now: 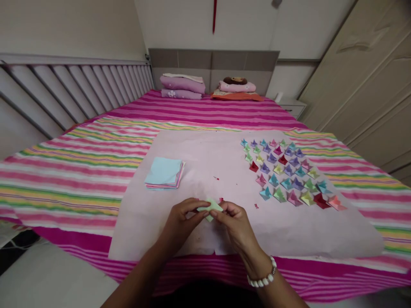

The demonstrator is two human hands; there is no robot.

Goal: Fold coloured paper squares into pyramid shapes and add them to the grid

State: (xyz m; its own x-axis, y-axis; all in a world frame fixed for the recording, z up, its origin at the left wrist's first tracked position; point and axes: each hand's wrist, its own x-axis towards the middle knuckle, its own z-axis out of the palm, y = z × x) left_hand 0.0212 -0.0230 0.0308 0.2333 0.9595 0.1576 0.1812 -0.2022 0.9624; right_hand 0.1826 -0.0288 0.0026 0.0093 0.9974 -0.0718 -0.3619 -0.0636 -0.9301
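My left hand (182, 219) and my right hand (235, 224) meet over the near part of a large pale pink sheet (205, 171). Both pinch a small folded piece of light green paper (209, 208) between fingertips. A white bead bracelet (262, 279) circles my right wrist. To the left lies a stack of square coloured papers (164, 173), light blue on top. To the right, several folded paper shapes (287, 173) in many colours stand in rows on the sheet.
The sheet lies on a bed with a pink striped cover (80, 171). Folded pink bedding (182, 87) and a pillow pile (236, 90) sit by the headboard. A slatted rail (70, 90) runs along the left; cupboards (369, 85) stand right. Tiny red scraps (256, 206) dot the sheet.
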